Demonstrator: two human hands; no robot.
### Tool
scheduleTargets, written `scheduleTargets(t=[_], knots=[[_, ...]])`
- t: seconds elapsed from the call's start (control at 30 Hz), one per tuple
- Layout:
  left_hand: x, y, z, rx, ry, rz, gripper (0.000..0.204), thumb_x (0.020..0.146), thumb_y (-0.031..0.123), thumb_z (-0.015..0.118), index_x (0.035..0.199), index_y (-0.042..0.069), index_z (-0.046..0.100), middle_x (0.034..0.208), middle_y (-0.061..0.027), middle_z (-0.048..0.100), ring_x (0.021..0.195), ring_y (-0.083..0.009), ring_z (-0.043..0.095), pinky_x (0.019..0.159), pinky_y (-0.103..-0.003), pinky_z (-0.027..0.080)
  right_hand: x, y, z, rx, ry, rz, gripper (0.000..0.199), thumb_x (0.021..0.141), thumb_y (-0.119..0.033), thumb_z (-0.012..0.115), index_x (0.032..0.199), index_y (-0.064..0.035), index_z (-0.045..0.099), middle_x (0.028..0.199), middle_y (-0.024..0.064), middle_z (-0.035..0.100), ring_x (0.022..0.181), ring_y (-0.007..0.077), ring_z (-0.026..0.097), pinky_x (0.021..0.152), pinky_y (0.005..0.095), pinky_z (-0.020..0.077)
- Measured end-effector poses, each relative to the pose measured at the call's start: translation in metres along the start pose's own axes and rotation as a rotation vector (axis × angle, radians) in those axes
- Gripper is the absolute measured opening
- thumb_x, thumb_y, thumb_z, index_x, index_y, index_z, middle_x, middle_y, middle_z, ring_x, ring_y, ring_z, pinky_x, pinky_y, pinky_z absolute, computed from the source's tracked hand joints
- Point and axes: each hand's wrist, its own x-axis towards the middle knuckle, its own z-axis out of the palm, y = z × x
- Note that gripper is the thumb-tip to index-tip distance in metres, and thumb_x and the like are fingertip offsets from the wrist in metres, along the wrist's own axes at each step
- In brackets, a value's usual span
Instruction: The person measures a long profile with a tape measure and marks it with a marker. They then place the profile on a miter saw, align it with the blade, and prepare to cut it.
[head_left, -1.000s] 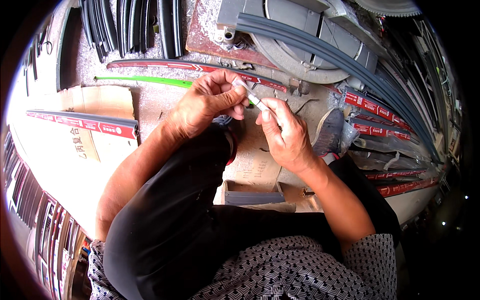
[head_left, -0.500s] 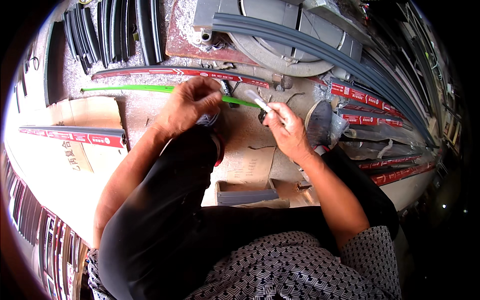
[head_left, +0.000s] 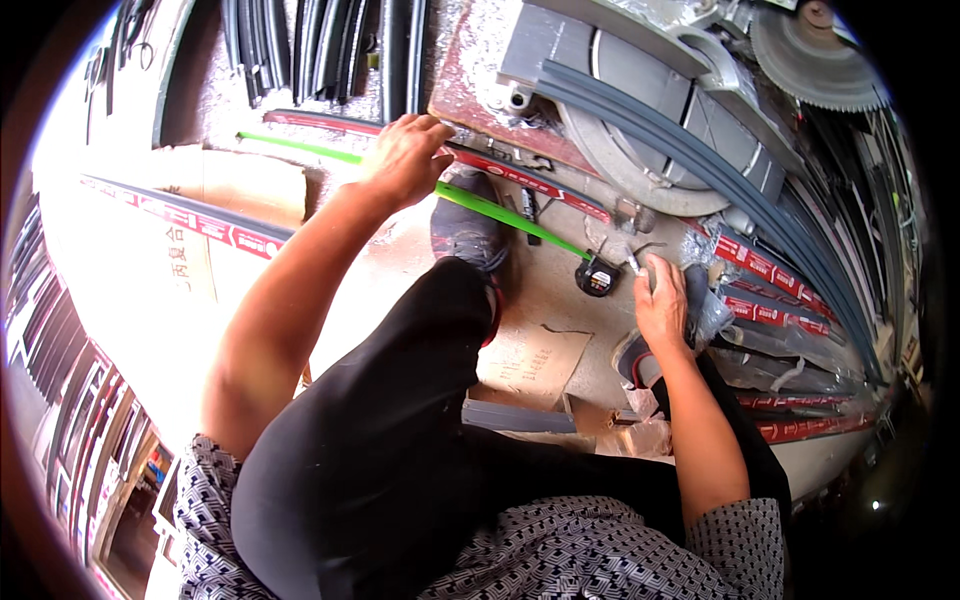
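My left hand [head_left: 405,165] has its fingers and thumb closed round the middle of a dark profile strip with a red printed label [head_left: 535,182]. Beneath that hand runs the green blade [head_left: 520,217] of a tape measure, drawn out to the left. The black tape measure case [head_left: 597,277] lies on the floor at the blade's right end. My right hand [head_left: 662,308] is just right of the case, closed on a slim white pen-like marker [head_left: 633,263], mostly covered by the fingers. A small dark tool [head_left: 530,215] lies beside the blade, near my shoe.
A grey mitre saw base [head_left: 640,130] with a round saw blade [head_left: 815,60] stands ahead right, long grey profiles [head_left: 690,150] curving across it. Black strips [head_left: 330,50] lie ahead left. Red-labelled profiles [head_left: 770,270] are at right; cardboard [head_left: 250,185] and another labelled strip [head_left: 190,213] at left.
The view has shifted and turned. My left hand has moved from the green blade to the labelled strip. My right hand has drawn back from the blade, still with the marker; the tape case now shows.
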Motion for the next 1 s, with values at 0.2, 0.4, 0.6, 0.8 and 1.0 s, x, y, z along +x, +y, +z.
scheduleTargets(t=[0.2,0.4,0.6,0.8,1.0], knots=[[0.0,-0.029,0.011,0.099,-0.061,0.007,0.028,0.096,0.028,0.069,0.12,0.013,0.069,0.119,-0.01,0.067,0.12,-0.0308,0.061,0.107,-0.046,0.044,0.017,-0.034,-0.006,0.11,0.076,-0.109,0.018,0.096,-0.009,0.062,0.112,-0.0041,0.068,0.106,0.0183,0.068,0.102,0.0391,0.064,0.091,0.0461,0.0517],[0.0,-0.025,-0.005,0.03,-0.099,0.139,0.023,0.095,0.019,0.069,0.115,0.009,0.07,0.103,-0.01,0.065,0.101,-0.0324,0.065,0.087,-0.045,0.052,0.035,-0.076,-0.024,0.157,0.217,-0.33,0.019,0.09,-0.004,0.067,0.109,-0.0028,0.068,0.105,0.0153,0.068,0.094,0.0353,0.065,0.086,0.0445,0.0536],[-0.003,-0.002,-0.034,-0.009,-0.062,0.189,0.021,0.097,0.023,0.066,0.114,0.01,0.071,0.099,-0.0094,0.066,0.098,-0.0314,0.067,0.087,-0.043,0.053,0.062,-0.124,-0.046,0.174,0.309,-0.525,0.031,0.083,0.0,0.072,0.113,-0.0029,0.067,0.106,0.0136,0.066,0.093,0.0338,0.065,0.084,0.0434,0.0544],[-0.002,0.019,-0.073,-0.029,-0.048,0.182,0.022,0.094,0.021,0.071,0.108,0.005,0.072,0.099,-0.0104,0.068,0.092,-0.0326,0.068,0.082,-0.043,0.054,0.078,-0.166,-0.046,0.133,0.257,-0.594,0.043,0.084,-0.009,0.074,0.125,-0.0013,0.062,0.117,0.0136,0.061,0.11,0.032,0.061,0.097,0.0441,0.0513],[-0.005,0.029,-0.113,-0.014,0.028,0.111,0.017,0.095,0.02,0.068,0.1,0.005,0.074,0.09,-0.0101,0.071,0.086,-0.0308,0.069,0.078,-0.042,0.054,0.096,-0.19,-0.037,0.174,0.244,-0.651,0.052,0.085,-0.01,0.074,0.133,-0.0001,0.057,0.125,0.0188,0.056,0.116,0.0367,0.058,0.102,0.049,0.0496]])
